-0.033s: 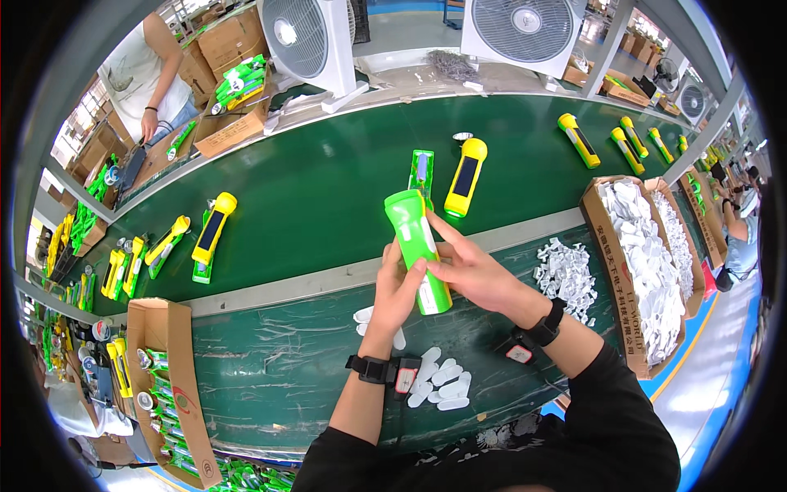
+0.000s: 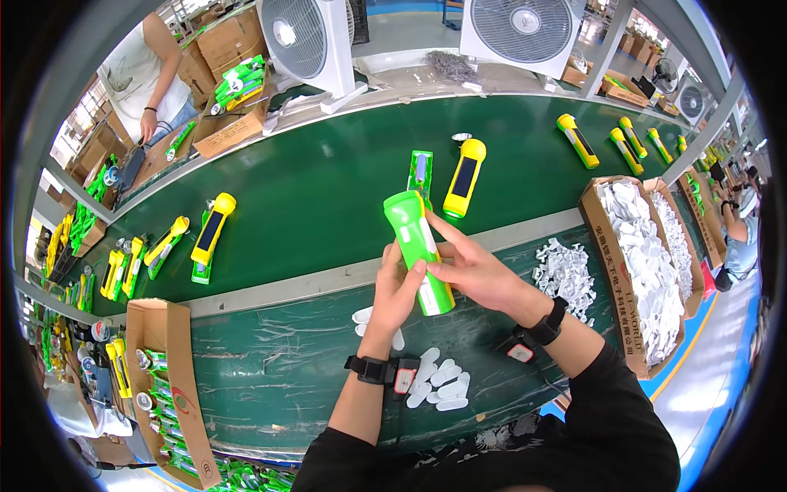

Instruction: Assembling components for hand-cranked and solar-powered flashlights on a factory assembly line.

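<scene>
A flashlight with a bright green body [image 2: 422, 242] is held between both hands over the near edge of the conveyor belt, its wide head pointing away from me. My left hand [image 2: 398, 283] is closed around its left side, with the thumb lying on top. From the right, my right hand [image 2: 475, 266] grips the body, its thumb tip beside the left thumb. Just past the flashlight head lies a green half shell [image 2: 421, 170] with a bluish cylinder in it. A yellow flashlight [image 2: 465, 176] with a dark panel lies to its right, near a small round silvery piece [image 2: 461, 137].
White oval pieces [image 2: 447, 381] and a heap of small whitish parts [image 2: 566, 275] lie on the worktop. Cardboard boxes flank me: one holds white pieces [image 2: 643, 254], the other green shells [image 2: 168, 410]. More yellow flashlights [image 2: 578, 141] ride the belt [image 2: 328, 172]. Across it stands a person [image 2: 160, 74].
</scene>
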### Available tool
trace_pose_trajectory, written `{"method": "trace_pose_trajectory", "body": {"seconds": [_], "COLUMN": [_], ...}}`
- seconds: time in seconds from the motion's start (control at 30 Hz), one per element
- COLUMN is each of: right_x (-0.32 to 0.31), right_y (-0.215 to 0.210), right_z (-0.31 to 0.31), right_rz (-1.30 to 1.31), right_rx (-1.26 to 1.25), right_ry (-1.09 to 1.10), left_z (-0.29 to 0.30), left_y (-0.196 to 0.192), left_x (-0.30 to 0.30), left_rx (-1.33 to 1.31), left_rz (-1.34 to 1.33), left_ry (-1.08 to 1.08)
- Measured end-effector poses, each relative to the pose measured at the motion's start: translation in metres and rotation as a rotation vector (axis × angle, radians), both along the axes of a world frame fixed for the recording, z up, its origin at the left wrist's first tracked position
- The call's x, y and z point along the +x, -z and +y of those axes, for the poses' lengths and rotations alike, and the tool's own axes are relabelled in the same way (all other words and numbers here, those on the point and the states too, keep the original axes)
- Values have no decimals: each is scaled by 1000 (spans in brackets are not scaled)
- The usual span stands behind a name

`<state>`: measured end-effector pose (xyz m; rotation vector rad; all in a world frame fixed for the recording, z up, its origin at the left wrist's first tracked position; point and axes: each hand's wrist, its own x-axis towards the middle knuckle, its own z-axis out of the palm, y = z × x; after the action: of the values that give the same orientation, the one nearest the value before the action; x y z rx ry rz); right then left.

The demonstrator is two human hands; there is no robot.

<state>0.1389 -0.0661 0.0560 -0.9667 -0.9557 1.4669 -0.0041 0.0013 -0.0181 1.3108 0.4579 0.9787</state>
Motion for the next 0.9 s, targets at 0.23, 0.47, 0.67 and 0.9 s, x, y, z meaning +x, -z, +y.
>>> {"method": "trace_pose_trajectory", "body": {"seconds": [0.23, 0.47, 0.67, 0.9], "right_x": [69, 232, 240, 192], "right_y": [-18, 27, 66, 58], "right_z": [21, 88, 99, 120], "right_rz": [-55, -1177, -1491, -1580], "right_rx": [135, -86, -387, -37], "right_ry": [364, 978, 949, 1000], "left_z": [-1, 0, 1, 1], "left_y": [-13, -18, -12, -17], "left_x": [0, 1, -3, -1], "left_rx": [-19, -110, -135, -120], "left_rz": [69, -12, -34, -34], "left_ry": [24, 70, 68, 68]}}
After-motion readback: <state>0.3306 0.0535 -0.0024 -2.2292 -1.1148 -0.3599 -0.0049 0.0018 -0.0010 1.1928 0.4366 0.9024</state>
